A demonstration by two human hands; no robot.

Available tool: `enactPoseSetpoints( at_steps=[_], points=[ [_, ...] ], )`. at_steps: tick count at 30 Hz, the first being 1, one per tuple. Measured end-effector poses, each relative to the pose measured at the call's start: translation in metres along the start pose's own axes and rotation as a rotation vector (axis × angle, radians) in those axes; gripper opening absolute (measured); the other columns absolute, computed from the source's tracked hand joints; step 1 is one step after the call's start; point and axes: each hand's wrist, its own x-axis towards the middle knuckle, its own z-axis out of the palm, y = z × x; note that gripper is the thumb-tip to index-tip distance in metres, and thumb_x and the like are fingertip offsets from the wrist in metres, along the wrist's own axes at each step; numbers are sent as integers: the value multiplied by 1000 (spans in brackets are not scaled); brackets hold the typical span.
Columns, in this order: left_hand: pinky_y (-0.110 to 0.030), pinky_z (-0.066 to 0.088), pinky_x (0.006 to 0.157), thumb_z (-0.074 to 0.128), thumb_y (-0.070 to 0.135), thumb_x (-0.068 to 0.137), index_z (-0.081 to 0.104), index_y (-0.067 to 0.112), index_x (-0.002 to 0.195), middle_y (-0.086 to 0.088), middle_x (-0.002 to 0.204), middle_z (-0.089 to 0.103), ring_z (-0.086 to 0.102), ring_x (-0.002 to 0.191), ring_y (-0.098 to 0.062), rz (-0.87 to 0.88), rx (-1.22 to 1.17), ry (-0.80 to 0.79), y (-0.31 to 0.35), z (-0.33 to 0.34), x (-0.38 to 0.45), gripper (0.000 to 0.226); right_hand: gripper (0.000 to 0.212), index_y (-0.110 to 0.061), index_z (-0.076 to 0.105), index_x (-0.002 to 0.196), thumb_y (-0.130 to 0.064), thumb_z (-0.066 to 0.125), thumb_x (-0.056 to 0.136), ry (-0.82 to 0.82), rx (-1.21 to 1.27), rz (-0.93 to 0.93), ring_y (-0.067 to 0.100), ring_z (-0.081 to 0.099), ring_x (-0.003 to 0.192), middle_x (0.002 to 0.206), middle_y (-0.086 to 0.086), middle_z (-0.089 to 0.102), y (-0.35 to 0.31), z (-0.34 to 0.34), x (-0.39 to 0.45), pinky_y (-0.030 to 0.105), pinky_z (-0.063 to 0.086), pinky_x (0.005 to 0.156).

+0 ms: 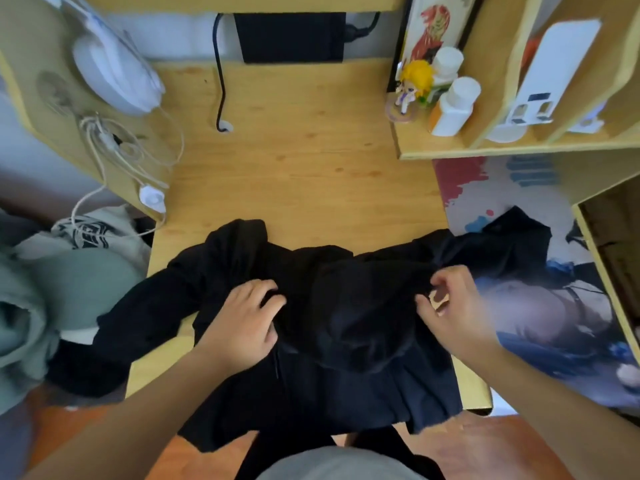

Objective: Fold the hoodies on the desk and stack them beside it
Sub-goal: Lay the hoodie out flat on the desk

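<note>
Seen from above at a cluttered study corner. Far left, off the desk edge: a heap of sage-green and cream printed hoodies, soft and loosely piled, whether folded cannot be told. Above them, a white round desk fan with tangled white cable. Centre: a pale yellow wooden desk, its far half bare. Spread over its near edge, a black hoodie, rumpled, left sleeve trailing off the desk's left side, right sleeve thrown across a printed poster mat, hem hanging over the front towards the person's lap.

Left hand pressed on the chest of the garment, fingers curled and pinched on a fold of the black cloth. Right hand at the right shoulder, thumb and fingers closing on the fabric there, slightly blurred, grip apparently partial. Further right: a raised wooden shelf carrying a yellow-haired figurine and white plastic bottles.

Judged to be the flattening stage, folding not yet begun. Best done by tugging both shoulders outward and away until the body lies smooth, hood laid flat down the back, sleeves drawn in across the chest before any fold. Worth pulling the whole piece further onto the desk first, since the hanging hem and sleeve may drag it off.
</note>
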Motion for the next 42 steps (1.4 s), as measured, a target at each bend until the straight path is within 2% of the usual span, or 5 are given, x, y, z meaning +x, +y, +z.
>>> enactPoseSetpoints(
  at_steps=[4,7,13,19,42],
  points=[
    [-37,45,105,50,63,92,50,22,143,2,140,50,48,126,-18,76,-63,-199,27,17,-10,66,102,-34,15,160,-45,79,82,-543,98,137,5,39,130,142,-11,34,-12,18,1,31,35,111],
    [-42,51,97,53,66,88,50,20,143,2,129,58,57,118,-24,-43,86,-304,36,38,-9,72,61,-36,40,143,-39,69,89,-723,-263,38,27,56,124,136,2,56,-29,24,-5,43,50,100],
    [-32,53,74,54,31,103,66,29,111,11,92,67,66,86,-12,-281,-282,25,18,-34,30,15,21,-2,67,111,-19,57,102,-652,482,453,36,64,63,87,29,68,-122,-35,50,33,57,56],
    [-37,54,86,50,10,106,49,19,141,-10,117,65,70,101,-24,-613,-1132,416,-42,-182,137,36,48,-21,38,152,-21,50,106,-300,917,145,13,64,114,128,-7,64,-223,-61,156,32,52,95],
    [-36,48,98,45,23,103,-14,42,159,-12,167,-6,33,139,-32,-488,279,-217,-126,5,77,84,61,-16,25,149,-21,52,95,-271,-1153,339,26,55,122,139,9,49,15,21,174,40,45,93]
  ],
)
